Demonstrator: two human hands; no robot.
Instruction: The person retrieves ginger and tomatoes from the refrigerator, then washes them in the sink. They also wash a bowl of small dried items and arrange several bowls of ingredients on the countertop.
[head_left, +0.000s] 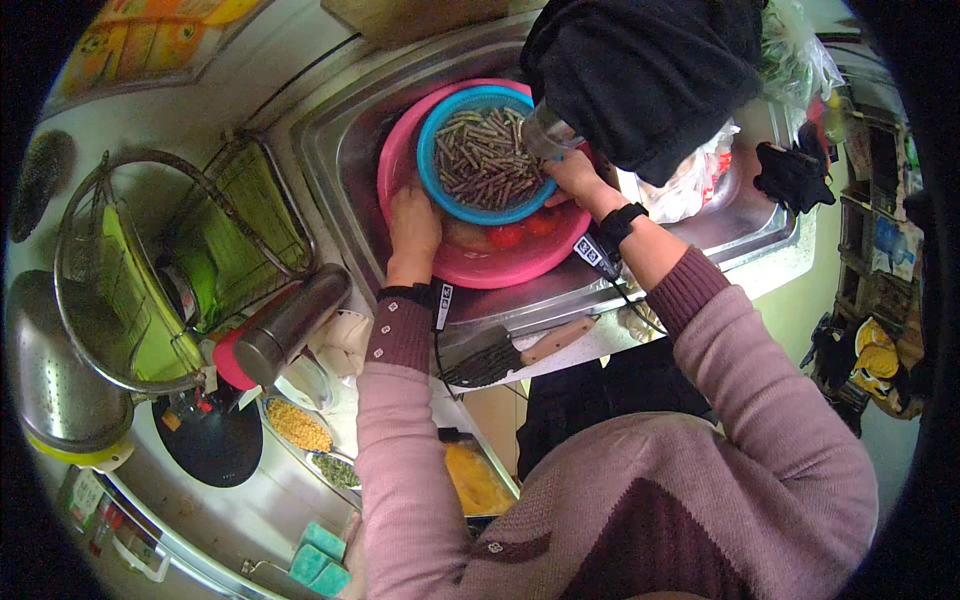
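A blue plastic colander (425, 161) full of short-cut, purplish-green vegetable stems (487, 161) sits inside a pink plastic basin (480, 277). My right hand (576, 178) grips the colander's right rim. At its left side, my left hand (414, 225) reaches down between colander and basin wall; its fingertips are hidden. Red round pieces (506, 235) show in the basin below the colander. The basin stands in a stainless steel sink (352, 161). A clear plastic piece (551, 133) hangs over the colander's right edge.
Black cloth (645, 82) hangs over the sink's right part, near a white plastic bag (686, 184). A cleaver with a wooden handle (559, 341) lies on the front counter edge. Left stand a dish rack (180, 161), a dark metal cylinder (296, 322) and a dish of yellow grains (296, 426).
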